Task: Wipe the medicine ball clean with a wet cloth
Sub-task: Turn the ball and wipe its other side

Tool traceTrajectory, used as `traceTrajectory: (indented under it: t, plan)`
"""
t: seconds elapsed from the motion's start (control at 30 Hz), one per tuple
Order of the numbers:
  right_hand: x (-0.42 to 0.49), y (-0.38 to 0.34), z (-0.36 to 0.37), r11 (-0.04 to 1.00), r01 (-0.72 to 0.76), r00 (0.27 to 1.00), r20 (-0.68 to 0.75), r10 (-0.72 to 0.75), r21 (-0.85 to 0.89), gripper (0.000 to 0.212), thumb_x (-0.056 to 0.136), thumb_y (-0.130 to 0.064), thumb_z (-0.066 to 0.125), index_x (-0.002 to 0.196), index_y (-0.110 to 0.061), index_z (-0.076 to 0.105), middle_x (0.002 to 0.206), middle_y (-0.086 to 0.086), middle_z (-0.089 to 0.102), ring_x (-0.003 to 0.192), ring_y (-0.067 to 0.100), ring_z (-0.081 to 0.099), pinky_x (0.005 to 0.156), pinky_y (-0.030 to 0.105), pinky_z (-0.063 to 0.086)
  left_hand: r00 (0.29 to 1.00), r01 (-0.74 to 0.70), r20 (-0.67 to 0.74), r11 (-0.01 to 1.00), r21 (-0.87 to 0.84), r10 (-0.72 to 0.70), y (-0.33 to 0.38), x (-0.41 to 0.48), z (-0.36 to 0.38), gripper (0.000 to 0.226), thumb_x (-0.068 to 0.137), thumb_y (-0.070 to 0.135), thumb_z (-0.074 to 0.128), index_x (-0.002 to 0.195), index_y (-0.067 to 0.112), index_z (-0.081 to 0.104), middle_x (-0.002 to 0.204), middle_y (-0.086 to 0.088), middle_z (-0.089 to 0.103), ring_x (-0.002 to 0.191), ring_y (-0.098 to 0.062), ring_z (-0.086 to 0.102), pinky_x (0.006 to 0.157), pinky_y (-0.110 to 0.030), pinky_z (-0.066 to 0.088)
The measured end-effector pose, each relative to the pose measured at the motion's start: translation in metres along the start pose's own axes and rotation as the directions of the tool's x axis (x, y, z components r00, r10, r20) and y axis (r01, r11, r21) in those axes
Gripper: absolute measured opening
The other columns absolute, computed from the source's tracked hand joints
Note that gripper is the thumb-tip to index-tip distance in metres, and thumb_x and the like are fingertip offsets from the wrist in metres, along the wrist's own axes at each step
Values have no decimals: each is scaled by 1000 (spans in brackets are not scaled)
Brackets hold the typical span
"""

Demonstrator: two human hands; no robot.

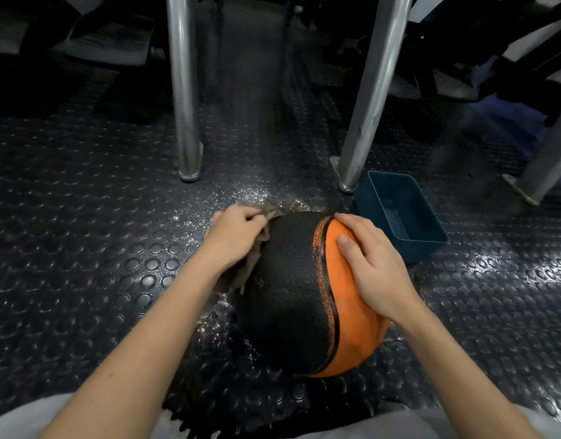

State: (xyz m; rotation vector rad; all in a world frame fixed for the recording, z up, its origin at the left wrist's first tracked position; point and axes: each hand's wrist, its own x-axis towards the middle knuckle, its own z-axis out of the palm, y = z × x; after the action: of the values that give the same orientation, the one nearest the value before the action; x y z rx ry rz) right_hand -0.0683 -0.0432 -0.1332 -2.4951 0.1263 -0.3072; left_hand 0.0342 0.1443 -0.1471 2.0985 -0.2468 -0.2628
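A black and orange medicine ball rests on the studded rubber floor in front of me. My left hand grips a wet brownish cloth against the ball's upper left black side; most of the cloth is hidden under the hand. My right hand lies flat on the orange panel at the ball's upper right, fingers spread and straight, steadying it.
A dark blue plastic tub stands just right of and behind the ball. Two metal posts rise from the floor behind it, another at far right. Water glistens on the floor around the ball. Gym equipment fills the back.
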Motion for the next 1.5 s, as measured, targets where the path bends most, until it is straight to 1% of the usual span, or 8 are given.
traceTrajectory:
  t: [0.1,0.33,0.57,0.67,0.93,1.13,1.27,1.5]
  plan:
    - [-1,2,-1,1000,18,1000,-6,-18,-1,60,85,-57,25,134,-31,46,129,-22,45,123,2,39,96,22,27,1000,-17,-6,999,28,17,1,-1,1,28,91,16,48,74,18,69,79,-4,61,86,-28,54,76,-33,42]
    - [1,4,-5,999,30,999,15,-30,42,57,84,-57,25,130,-32,49,126,-22,47,118,0,41,92,17,29,894,-446,143,825,347,424,58,-46,17,33,96,34,40,122,37,59,116,14,46,109,-13,33,97,-36,29]
    - [0,3,-4,1000,12,999,39,-13,27,54,87,-53,31,134,-32,47,128,-24,44,120,-3,37,90,3,21,995,-95,53,980,175,87,3,-4,0,29,93,31,46,111,23,68,106,3,55,111,-25,43,102,-44,33]
    - [-4,5,-4,998,35,999,26,-36,53,58,83,-58,28,132,-34,48,128,-24,46,120,-2,40,92,8,25,997,16,79,995,102,-24,-11,0,-3,27,95,18,47,99,5,70,110,-15,62,100,-25,51,88,-32,37]
    - [-2,14,-13,987,47,997,54,-57,156,43,82,-54,35,122,-44,48,125,-26,48,120,1,44,101,21,32,914,-375,195,924,78,355,33,-20,9,22,93,28,51,107,36,66,102,25,49,107,-10,32,102,-38,23]
    - [-7,14,-11,976,98,992,55,-111,196,41,84,-54,42,122,-43,51,128,-27,50,124,4,44,105,33,35,993,-97,67,995,-35,99,2,-1,4,19,83,45,46,68,41,58,96,23,54,115,-23,38,107,-48,24]
    - [-4,16,-14,971,102,990,70,-120,216,41,84,-52,44,123,-42,53,129,-24,51,125,7,45,105,38,36,1000,28,15,994,-106,-27,-10,1,6,34,88,32,50,77,5,67,94,10,60,113,-28,45,103,-47,32]
    - [5,19,-27,998,67,994,89,-69,19,35,78,-65,40,112,-58,46,117,-30,41,111,6,33,101,35,26,955,-265,117,962,-68,271,33,-26,19,22,92,32,51,92,30,72,100,28,53,107,-15,35,106,-45,23]
